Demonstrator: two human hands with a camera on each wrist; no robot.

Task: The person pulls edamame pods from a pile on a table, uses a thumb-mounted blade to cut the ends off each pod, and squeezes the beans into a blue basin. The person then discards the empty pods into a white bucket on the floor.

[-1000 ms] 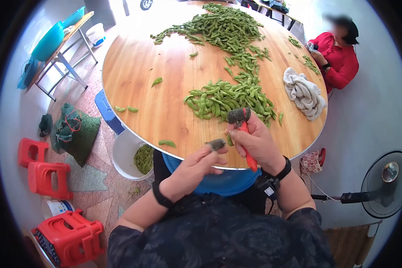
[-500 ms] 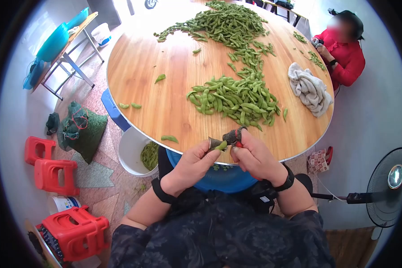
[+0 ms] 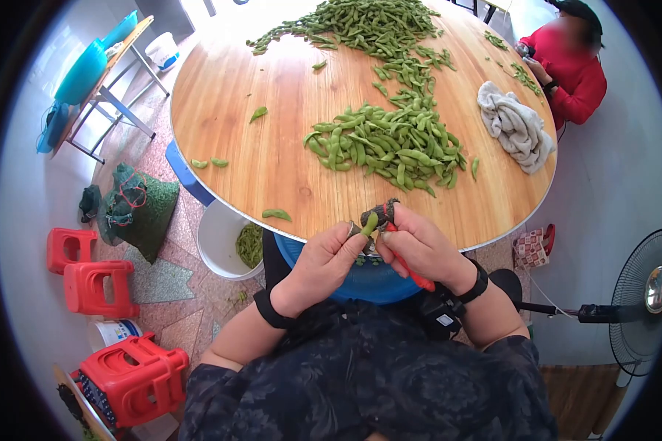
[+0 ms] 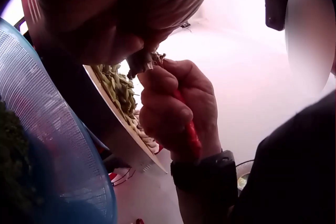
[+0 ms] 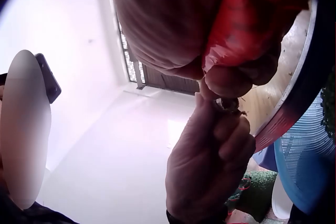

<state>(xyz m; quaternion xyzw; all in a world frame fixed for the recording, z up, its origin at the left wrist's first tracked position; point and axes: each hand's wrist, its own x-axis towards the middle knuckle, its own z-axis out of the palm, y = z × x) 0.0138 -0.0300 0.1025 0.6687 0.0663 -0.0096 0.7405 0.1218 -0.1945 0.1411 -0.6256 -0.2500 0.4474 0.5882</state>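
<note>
Over the near edge of the round wooden table (image 3: 235,169), my left hand (image 3: 322,257) pinches a green soybean pod (image 3: 370,223) between thumb and forefinger. My right hand (image 3: 423,250) meets it there, gripping a red-handled tool (image 3: 415,273) whose working end is hidden. A dark cover (image 3: 379,213) with a red band wraps a right fingertip, and a grey-brown one caps a left finger. The left wrist view shows the right fist curled round the red handle (image 4: 193,136). Ahead of both hands lies a heap of pods (image 3: 390,143).
Beneath the hands sits a blue mesh basket (image 3: 379,288), with a white bucket (image 3: 212,242) holding green material to its left. A cloth (image 3: 515,125) lies at the table's right. Red stools (image 3: 136,378), a fan (image 3: 640,301) and a person in red (image 3: 574,77) surround the table.
The left hand, apart and blurred at first, has come up against the right with the pod held between them. The pod now stands more upright. The red-handled tool stays in the right hand.
</note>
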